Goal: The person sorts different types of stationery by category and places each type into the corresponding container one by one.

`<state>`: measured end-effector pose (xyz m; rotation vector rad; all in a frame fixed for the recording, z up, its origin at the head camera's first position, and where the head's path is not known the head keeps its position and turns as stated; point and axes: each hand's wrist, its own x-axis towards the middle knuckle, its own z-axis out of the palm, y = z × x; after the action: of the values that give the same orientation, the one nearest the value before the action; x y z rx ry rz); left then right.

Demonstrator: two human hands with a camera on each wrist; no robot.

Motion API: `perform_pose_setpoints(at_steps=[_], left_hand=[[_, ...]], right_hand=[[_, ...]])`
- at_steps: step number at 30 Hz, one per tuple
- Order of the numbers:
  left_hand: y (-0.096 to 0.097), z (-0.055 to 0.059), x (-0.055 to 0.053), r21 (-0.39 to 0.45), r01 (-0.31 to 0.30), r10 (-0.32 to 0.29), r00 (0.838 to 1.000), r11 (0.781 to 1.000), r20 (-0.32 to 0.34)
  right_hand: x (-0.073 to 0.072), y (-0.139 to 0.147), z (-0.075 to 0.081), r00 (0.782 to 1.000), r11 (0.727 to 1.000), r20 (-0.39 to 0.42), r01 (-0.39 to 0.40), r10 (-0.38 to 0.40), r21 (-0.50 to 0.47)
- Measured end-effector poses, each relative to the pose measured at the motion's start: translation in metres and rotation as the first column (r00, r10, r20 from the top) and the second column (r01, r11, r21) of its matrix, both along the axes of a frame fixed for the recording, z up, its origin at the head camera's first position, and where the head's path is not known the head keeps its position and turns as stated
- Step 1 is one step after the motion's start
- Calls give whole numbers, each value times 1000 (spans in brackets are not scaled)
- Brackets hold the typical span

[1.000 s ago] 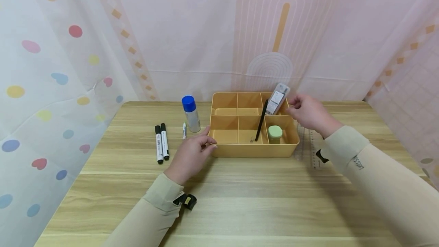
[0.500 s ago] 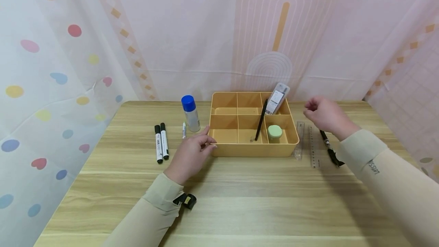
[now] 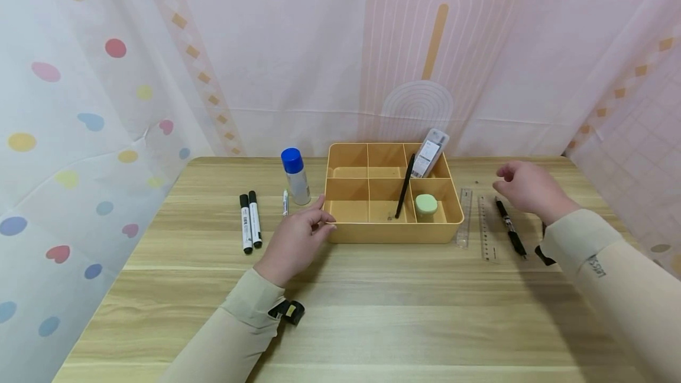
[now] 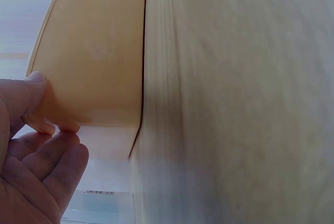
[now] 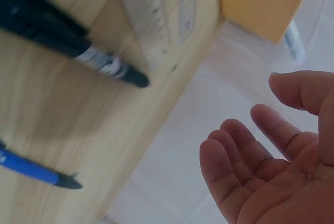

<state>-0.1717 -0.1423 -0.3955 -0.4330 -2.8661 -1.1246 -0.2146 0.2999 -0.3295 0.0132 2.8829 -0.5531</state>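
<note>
My left hand (image 3: 295,247) grips the front left corner of a yellow compartment organizer (image 3: 393,234); in the left wrist view its thumb (image 4: 26,91) presses the front wall and the fingers bend round the side. Nothing is in my right hand (image 3: 534,191), which hovers with loosely bent fingers over the table's right side. Below it lies a black pen (image 3: 509,226), and the right wrist view adds a blue pen (image 5: 31,169). A slim black pen (image 3: 405,188), a clear case with a white label (image 3: 430,152) and a pale green rounded object (image 3: 426,204) stand in the organizer.
Two clear rulers, one near the box (image 3: 464,217) and another ruler (image 3: 486,229) beside it, lie right of the organizer. On the left are a blue-capped bottle (image 3: 298,179), a small white tube (image 3: 285,202) and two black-capped markers (image 3: 251,223). A patterned cloth (image 3: 298,75) hangs behind.
My right hand has moved from the organizer's right rim out to the right, uncovering the rulers and the black pen. The left hand stays on the front left corner.
</note>
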Motion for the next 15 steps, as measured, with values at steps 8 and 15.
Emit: perform_pose_setpoints(at_steps=[8,15], left_hand=[[0,0,0,4,-1,1,1000,1000,-4],[0,0,0,6,-2,2,1000,1000,-3]], right_hand=[[2,21,-9,1000,998,23,-3,1,67],[6,36,-16,998,996,62,11,-17,89]])
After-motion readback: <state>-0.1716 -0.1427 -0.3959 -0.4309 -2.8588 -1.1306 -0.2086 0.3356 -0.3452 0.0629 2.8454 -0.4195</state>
